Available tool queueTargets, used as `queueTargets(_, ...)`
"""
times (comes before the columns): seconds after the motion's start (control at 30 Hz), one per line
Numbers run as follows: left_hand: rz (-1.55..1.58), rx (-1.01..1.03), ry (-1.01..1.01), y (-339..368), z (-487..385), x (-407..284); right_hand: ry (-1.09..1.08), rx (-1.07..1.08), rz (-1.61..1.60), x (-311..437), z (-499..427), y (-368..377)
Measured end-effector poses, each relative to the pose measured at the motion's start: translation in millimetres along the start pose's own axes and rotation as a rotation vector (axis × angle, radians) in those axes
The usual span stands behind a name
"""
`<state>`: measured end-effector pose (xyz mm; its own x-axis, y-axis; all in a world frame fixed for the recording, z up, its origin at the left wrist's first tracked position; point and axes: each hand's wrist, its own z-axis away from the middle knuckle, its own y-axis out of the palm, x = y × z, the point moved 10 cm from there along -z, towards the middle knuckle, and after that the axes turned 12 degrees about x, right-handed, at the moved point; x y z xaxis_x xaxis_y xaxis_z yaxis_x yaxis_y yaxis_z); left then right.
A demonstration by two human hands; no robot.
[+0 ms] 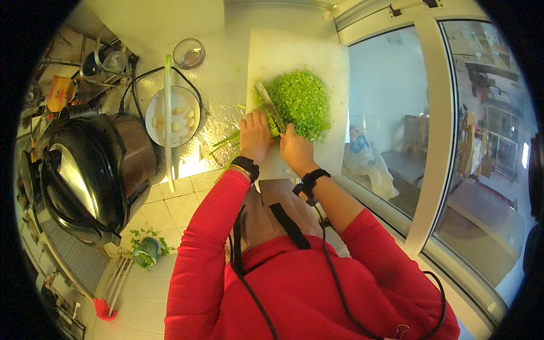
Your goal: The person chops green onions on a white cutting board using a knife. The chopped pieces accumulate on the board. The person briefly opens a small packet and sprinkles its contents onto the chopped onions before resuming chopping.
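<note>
My right hand [296,149] is closed around the handle end of a kitchen knife [270,104]. The blade points away from me and stands between a bundle of thin green stalks [273,126] and a heap of finely chopped green stalks [301,104]. With bent fingers, my left hand [255,132] presses the bundle onto the white cutting board [293,51], just left of the blade. Longer stalk ends [225,142] stick out to the left past the board's edge. My palm hides the middle of the bundle.
Left of the board, a scallion [168,106] lies across a white plate [151,104] of pale garlic-like cloves. Behind stands a small glass bowl [189,53]. A black-lidded electric pressure cooker [89,178] occupies the left. A framed glass panel [386,76] borders the board's right side.
</note>
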<state>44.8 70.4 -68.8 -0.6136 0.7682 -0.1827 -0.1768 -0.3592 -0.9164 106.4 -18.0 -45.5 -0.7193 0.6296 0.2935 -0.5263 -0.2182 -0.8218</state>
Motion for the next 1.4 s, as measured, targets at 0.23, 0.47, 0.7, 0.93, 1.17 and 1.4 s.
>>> queueTargets(0.23,0.129,-0.016,-0.007,-7.3,4.0,4.0,-0.014,-0.016,0.008,-3.1,1.9,-21.6)
queueTargets(0.47,0.149,0.003,-0.058,-13.1,10.1,8.7,0.016,0.043,0.014,-2.7,42.1,-57.5)
queueTargets(0.7,0.062,0.058,-0.055,-6.6,7.9,7.7,0.087,0.194,0.094,2.9,53.7,-52.1)
queueTargets(0.93,-0.003,0.107,0.01,2.1,-0.4,5.1,0.016,0.182,0.029,2.4,31.6,-33.4)
queueTargets(1.17,-0.072,-0.018,0.012,-0.4,-0.9,3.9,-0.004,0.039,0.017,7.9,-5.3,0.4)
queueTargets(1.4,-0.059,-0.01,-0.003,0.9,2.9,4.8,-0.005,0.001,-0.017,3.6,-9.2,-8.5)
